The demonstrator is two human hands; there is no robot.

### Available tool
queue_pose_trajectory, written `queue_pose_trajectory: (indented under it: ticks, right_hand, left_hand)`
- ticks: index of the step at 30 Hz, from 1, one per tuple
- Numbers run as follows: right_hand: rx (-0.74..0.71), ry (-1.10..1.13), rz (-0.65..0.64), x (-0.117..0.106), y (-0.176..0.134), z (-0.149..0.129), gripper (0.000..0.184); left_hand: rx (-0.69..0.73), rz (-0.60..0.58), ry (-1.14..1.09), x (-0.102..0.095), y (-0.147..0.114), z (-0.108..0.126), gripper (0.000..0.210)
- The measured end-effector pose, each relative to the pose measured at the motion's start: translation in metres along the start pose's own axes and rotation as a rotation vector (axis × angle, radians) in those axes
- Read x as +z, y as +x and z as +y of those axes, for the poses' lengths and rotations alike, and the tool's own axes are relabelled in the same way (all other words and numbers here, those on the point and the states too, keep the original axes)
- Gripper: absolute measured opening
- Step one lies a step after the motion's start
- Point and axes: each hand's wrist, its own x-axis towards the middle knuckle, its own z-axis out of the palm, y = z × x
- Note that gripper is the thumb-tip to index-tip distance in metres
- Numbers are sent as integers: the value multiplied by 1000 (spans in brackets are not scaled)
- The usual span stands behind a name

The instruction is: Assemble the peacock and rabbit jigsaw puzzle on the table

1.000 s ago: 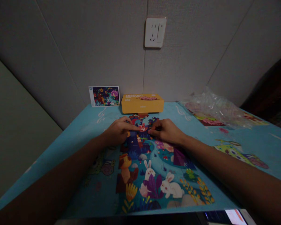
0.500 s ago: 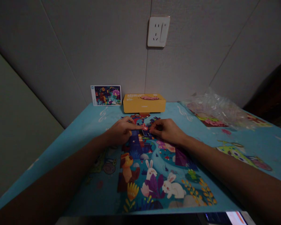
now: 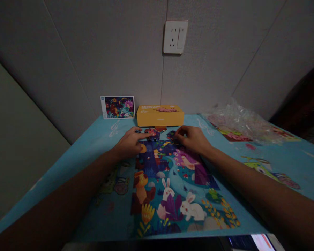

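A jigsaw puzzle (image 3: 172, 188) with rabbits, a bear and a stream lies on the blue tabletop in front of me. Beyond its far edge, the outstretched index finger of my left hand (image 3: 131, 142) rests on a reddish-purple puzzle piece (image 3: 155, 137). That hand grips nothing; its other fingers are partly hidden. My right hand (image 3: 194, 138) is at the puzzle's far right, thumb and index finger pinched at the edge of a small dark puzzle piece (image 3: 170, 134). Its fingers cover part of that piece.
Behind the loose pieces sits a yellow box (image 3: 160, 116) against the wall. To its left leans a reference picture card (image 3: 117, 107). Crumpled clear plastic (image 3: 240, 120) covers colourful sheets at the right. A lit screen (image 3: 261, 242) shows below the table's near edge.
My left hand has moved slightly left and away from me, off the red spot onto a farther piece. My right hand has shifted a little farther away, uncovering more of the puzzle's upper part.
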Motion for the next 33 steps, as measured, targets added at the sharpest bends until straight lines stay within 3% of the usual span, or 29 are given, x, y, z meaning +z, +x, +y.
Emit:
queue_pose_trajectory:
  ticks: [6,13,18,26,33]
  right_hand:
    - [1,-126,18,4,5,9,17]
    - [-165,-115,-26,9,8,14,31]
    - [-251,-89,-81,9,7,10,30]
    - [-221,-78,-70,11,7,13,30]
    - [-129,7,-43,10,4,8,41]
  left_hand:
    - [-91,-106,134,0,0,1,71]
    - [-141,-110,151,4,-1,1,69]
    - [-167,-74,159,8,0,-6,63]
    - [-178,-46,159,12,1,-8,59]
    - [-98,19,82,12,2,-11,58]
